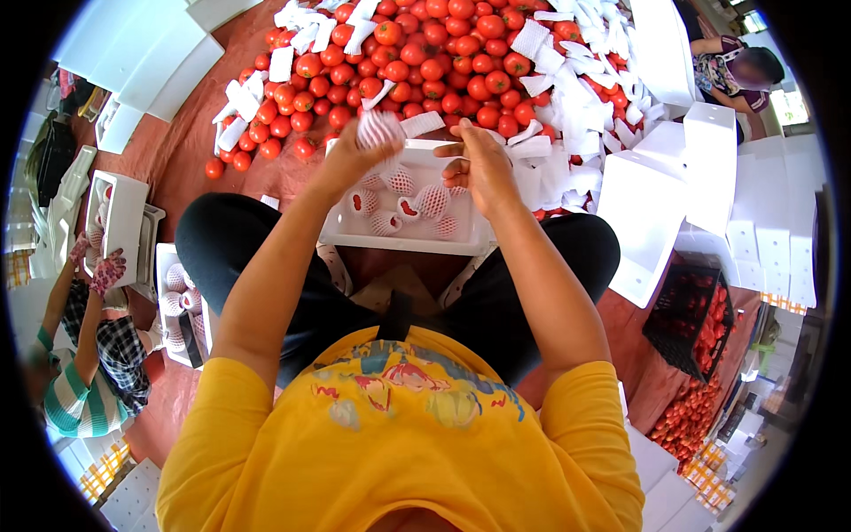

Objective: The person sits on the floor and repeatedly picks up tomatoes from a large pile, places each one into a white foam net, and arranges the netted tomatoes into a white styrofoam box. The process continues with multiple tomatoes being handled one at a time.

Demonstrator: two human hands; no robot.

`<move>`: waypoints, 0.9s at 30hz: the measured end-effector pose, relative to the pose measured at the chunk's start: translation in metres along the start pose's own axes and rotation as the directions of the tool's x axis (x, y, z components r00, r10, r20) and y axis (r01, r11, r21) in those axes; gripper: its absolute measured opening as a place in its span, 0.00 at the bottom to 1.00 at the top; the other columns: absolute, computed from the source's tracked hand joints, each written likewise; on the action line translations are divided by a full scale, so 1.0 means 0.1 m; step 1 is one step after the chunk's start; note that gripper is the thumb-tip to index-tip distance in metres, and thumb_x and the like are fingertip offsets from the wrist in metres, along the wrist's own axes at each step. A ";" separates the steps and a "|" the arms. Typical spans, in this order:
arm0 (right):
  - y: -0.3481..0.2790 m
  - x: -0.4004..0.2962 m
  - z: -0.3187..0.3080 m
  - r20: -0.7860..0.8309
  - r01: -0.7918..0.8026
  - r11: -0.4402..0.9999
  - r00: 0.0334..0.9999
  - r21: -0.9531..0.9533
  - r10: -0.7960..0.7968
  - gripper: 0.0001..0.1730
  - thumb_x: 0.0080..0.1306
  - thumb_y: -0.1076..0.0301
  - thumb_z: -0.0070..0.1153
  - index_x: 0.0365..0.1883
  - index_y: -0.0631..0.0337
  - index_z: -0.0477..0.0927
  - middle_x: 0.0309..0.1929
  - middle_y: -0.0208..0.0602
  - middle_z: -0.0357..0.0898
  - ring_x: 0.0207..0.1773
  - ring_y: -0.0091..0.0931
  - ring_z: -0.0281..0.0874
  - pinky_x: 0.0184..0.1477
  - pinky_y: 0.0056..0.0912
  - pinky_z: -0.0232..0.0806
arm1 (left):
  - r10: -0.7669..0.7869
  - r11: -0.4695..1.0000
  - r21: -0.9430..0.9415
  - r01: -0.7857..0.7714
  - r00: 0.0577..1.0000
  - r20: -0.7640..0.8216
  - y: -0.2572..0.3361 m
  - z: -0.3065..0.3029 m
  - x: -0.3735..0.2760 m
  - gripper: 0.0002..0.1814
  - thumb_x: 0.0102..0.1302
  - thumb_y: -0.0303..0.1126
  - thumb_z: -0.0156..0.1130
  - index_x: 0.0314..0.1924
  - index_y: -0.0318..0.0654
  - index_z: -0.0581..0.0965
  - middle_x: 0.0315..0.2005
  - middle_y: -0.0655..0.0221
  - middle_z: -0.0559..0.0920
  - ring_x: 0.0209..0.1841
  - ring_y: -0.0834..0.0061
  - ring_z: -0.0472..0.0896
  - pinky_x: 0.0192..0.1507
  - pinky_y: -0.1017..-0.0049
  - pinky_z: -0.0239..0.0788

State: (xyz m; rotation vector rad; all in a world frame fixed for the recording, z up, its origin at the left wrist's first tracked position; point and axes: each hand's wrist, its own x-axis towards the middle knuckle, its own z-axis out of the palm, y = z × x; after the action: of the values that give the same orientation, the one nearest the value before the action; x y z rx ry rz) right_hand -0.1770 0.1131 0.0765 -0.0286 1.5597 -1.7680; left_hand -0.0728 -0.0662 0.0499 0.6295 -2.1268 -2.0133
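My left hand (352, 159) holds a tomato in a white foam net sleeve (380, 130), a little blurred, above the far left part of a white foam box (405, 241). Over the box's right side, my right hand (484, 166) is raised with its fingers apart and nothing in it. Several net-wrapped tomatoes (432, 201) lie in the box, red skin showing through some sleeve openings. Beyond the box spreads a large heap of bare red tomatoes (432, 70). Loose white foam net sleeves (578, 100) cover its right side, and a few lie at its left.
At left, a person in gloves (108, 271) handles a foam box of wrapped tomatoes (123, 226). Another filled box (166, 352) stands beside my left knee. White foam boxes (641, 219) and a black crate (681, 319) stand at right. Another person (728, 73) sits at upper right.
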 end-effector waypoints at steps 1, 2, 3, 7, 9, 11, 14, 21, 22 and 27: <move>0.02 0.06 -0.04 -0.012 -0.002 1.000 1.000 -0.008 0.002 0.21 0.66 0.51 0.49 0.46 0.60 0.68 0.32 0.39 0.78 0.20 0.21 0.73 0.22 0.23 0.69 | -0.094 0.977 0.196 0.084 0.995 0.039 -0.27 -0.04 0.05 0.34 0.53 0.48 0.68 0.52 0.33 0.69 0.39 0.64 0.79 0.41 0.75 0.77 0.44 0.73 0.69; 0.05 0.11 -0.09 -0.031 -0.003 1.000 1.000 -0.020 0.003 0.20 0.67 0.52 0.49 0.45 0.61 0.69 0.32 0.39 0.79 0.20 0.21 0.73 0.21 0.23 0.69 | -0.193 0.911 0.382 0.153 0.979 0.067 -0.54 -0.02 0.12 0.36 0.51 0.51 0.69 0.52 0.32 0.69 0.40 0.62 0.79 0.42 0.73 0.77 0.45 0.72 0.69; 0.07 0.18 -0.13 -0.048 -0.002 1.000 0.999 -0.026 0.001 0.20 0.67 0.52 0.49 0.43 0.61 0.70 0.31 0.38 0.79 0.19 0.21 0.74 0.20 0.23 0.69 | -0.257 0.912 0.344 0.222 0.965 0.059 -0.73 0.05 0.14 0.41 0.46 0.53 0.71 0.51 0.29 0.69 0.43 0.54 0.78 0.46 0.65 0.77 0.50 0.67 0.67; 0.09 0.45 -0.25 -0.038 -0.073 0.997 0.997 -0.021 0.072 0.16 0.65 0.57 0.52 0.45 0.57 0.70 0.33 0.38 0.79 0.22 0.21 0.74 0.24 0.23 0.68 | -0.185 0.805 0.580 0.128 0.982 0.041 -0.97 0.40 0.20 0.41 0.46 0.52 0.71 0.51 0.27 0.69 0.46 0.46 0.76 0.51 0.55 0.75 0.53 0.63 0.65; 0.08 0.56 -0.26 -0.050 -0.088 0.996 0.995 -0.023 0.087 0.15 0.65 0.57 0.52 0.44 0.57 0.70 0.32 0.37 0.79 0.22 0.21 0.74 0.24 0.23 0.68 | -0.146 0.791 0.605 0.092 0.988 0.040 -1.01 0.45 0.33 0.39 0.47 0.50 0.70 0.51 0.28 0.70 0.45 0.47 0.77 0.50 0.54 0.75 0.52 0.63 0.66; 0.10 0.67 -0.28 -0.050 -0.098 0.995 0.994 -0.005 0.097 0.15 0.66 0.57 0.51 0.43 0.57 0.71 0.32 0.36 0.79 0.22 0.20 0.74 0.24 0.22 0.68 | -0.101 0.814 0.578 0.063 0.994 0.033 -1.01 0.44 0.50 0.36 0.49 0.48 0.69 0.51 0.30 0.71 0.42 0.50 0.79 0.47 0.56 0.78 0.49 0.64 0.68; 0.16 0.77 -0.29 -0.052 -0.120 0.985 0.991 0.123 0.127 0.14 0.67 0.59 0.49 0.43 0.59 0.72 0.32 0.35 0.80 0.22 0.19 0.74 0.23 0.20 0.68 | -0.051 0.914 0.366 0.174 0.945 -0.323 -0.74 0.29 0.86 0.15 0.59 0.40 0.61 0.39 0.35 0.78 0.26 0.60 0.82 0.32 0.62 0.82 0.36 0.68 0.71; 0.20 0.76 -0.09 0.166 -0.282 0.942 0.953 0.183 0.253 0.14 0.69 0.62 0.45 0.47 0.62 0.71 0.35 0.39 0.78 0.24 0.21 0.73 0.28 0.22 0.68 | -0.005 0.781 0.571 0.251 0.918 -0.397 -1.63 -0.55 2.09 0.23 0.58 0.42 0.59 0.52 0.39 0.73 0.45 0.54 0.76 0.49 0.58 0.76 0.49 0.64 0.68; 0.21 0.77 -0.10 0.171 -0.324 0.931 0.940 0.167 0.296 0.14 0.69 0.62 0.44 0.47 0.62 0.71 0.35 0.39 0.78 0.24 0.21 0.73 0.28 0.22 0.68 | 0.025 0.758 0.606 0.242 0.917 -0.398 -1.69 -0.55 2.20 0.25 0.57 0.42 0.60 0.54 0.40 0.71 0.48 0.52 0.74 0.51 0.57 0.74 0.51 0.63 0.67; 0.20 0.84 -0.18 0.135 -0.446 0.864 0.895 0.236 0.425 0.13 0.70 0.65 0.42 0.47 0.63 0.71 0.35 0.42 0.78 0.25 0.22 0.72 0.28 0.24 0.66 | 0.066 0.598 0.785 0.164 0.966 -0.252 -2.06 -0.48 2.66 0.35 0.52 0.44 0.64 0.60 0.42 0.66 0.59 0.50 0.65 0.57 0.52 0.70 0.56 0.60 0.64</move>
State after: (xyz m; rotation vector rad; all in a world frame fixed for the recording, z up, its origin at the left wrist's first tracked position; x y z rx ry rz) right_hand -0.2349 0.0837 0.0173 0.3550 1.1503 -1.5672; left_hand -0.2535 -0.2182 -0.1949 0.9900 -2.7867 -0.7684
